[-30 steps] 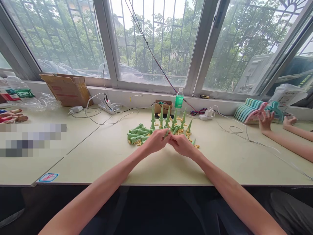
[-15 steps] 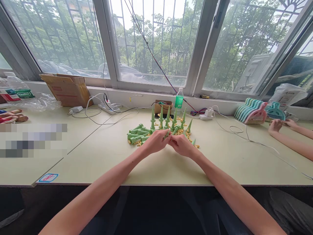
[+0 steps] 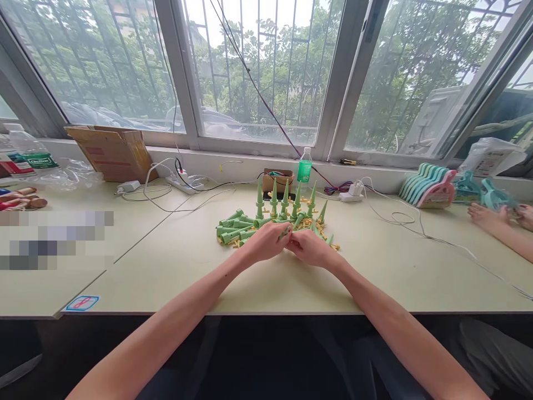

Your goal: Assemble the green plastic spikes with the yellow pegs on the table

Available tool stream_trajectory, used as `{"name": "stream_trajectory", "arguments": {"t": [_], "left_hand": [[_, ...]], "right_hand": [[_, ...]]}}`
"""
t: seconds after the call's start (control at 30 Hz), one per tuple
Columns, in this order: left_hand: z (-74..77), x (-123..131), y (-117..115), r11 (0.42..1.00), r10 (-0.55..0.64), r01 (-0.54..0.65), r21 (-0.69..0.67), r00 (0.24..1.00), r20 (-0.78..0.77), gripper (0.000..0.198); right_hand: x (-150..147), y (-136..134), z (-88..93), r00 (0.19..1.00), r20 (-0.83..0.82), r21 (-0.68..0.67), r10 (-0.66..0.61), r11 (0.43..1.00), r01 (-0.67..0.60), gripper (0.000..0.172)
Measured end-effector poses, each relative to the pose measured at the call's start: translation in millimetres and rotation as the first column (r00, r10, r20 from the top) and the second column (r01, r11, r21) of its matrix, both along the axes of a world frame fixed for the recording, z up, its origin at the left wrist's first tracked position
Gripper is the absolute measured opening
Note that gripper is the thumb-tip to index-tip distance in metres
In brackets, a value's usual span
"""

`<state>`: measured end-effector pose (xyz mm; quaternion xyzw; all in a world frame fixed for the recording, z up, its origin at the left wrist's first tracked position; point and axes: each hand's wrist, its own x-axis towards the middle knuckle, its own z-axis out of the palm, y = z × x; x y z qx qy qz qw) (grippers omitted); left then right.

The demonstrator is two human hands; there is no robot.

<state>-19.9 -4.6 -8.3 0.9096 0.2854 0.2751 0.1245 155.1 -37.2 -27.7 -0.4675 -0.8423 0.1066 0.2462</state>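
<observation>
My left hand (image 3: 271, 240) is closed around a green plastic watering spike (image 3: 285, 232), of which only a small part shows between the fingers. My right hand (image 3: 308, 246) is pinched shut against the left fingertips; whatever lies in its grip is hidden. Just beyond the hands, several finished-looking green spikes (image 3: 296, 201) stand upright in a row with small yellow valves on their sides. To the left lies a pile of green tubes (image 3: 233, 225). Small yellow valves (image 3: 321, 229) are heaped behind and beside my right hand, with loose green cones (image 3: 323, 211) among them.
Behind the spikes stand a small cardboard box (image 3: 278, 180) and a green-labelled bottle (image 3: 305, 165). White cables (image 3: 400, 218) and a power strip (image 3: 187, 183) lie along the back. At right, a co-worker's hands (image 3: 491, 215) handle a blue clip near a row of plastic clips (image 3: 425, 186).
My hands stay joined at nearly the same spot, with slight finger movement. At right, the co-worker's hands have shifted, and a blue clip now shows upright by them.
</observation>
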Motion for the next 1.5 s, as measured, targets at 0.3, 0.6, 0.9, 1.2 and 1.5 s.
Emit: {"name": "stream_trajectory", "arguments": {"t": [0.3,0.6,0.9,1.2,1.5], "left_hand": [[-0.8,-0.2,0.3,1.0,-0.02,0.02,-0.005,1.0,-0.001,0.029],[-1.1,-0.1,0.4,1.0,-0.01,0.01,-0.021,1.0,0.0,0.028],[-0.5,0.5,0.2,1.0,-0.013,0.013,-0.017,1.0,-0.005,0.028],[0.4,1.2,-0.8,1.0,0.0,0.0,0.008,1.0,-0.021,0.029],[3.2,1.7,-4.0,1.0,-0.015,0.015,0.007,1.0,-0.025,0.027]], "right_hand": [[-1.2,-1.3,1.3,1.0,0.008,0.004,0.014,1.0,-0.014,0.028],[-1.1,-0.6,-0.4,1.0,0.001,0.019,0.024,1.0,-0.024,0.026],[-0.9,-0.8,-0.1,1.0,0.016,0.03,0.018,0.999,-0.019,0.027],[-1.4,-1.2,0.8,1.0,0.025,0.017,0.014,1.0,-0.014,0.029],[-0.4,-3.4,2.6,0.999,0.04,-0.009,0.004,1.0,-0.003,0.031]]}}
